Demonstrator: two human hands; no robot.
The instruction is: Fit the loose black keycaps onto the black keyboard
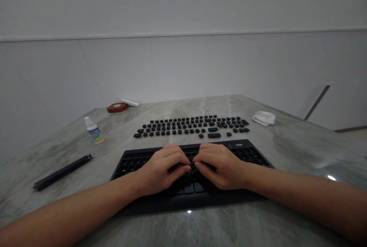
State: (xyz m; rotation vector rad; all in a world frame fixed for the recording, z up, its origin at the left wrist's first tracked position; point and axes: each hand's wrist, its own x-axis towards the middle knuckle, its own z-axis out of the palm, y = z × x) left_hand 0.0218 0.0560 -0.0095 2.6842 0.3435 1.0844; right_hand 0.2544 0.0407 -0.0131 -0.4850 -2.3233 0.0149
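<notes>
A black keyboard [189,204] lies on the table in front of me, many of its key positions without caps and several caps seated near its front middle. Over its centre, my left hand [168,168] is closed, thumb and forefinger pinched. Opposite it, my right hand [219,166] pinches the same way, so the fingertips nearly meet. Between them is a small dark keycap [192,165], mostly hidden by the fingers. Beyond the keyboard, loose black keycaps [214,135] lie spread in rows like a keyboard layout.
To the left stand a small white spray bottle [95,133] with a coloured label and a long black tool [63,171] with thin wire at its tip. A brown case [117,108] and a flat white item [130,103] lie far left. A white cloth [263,118] sits right.
</notes>
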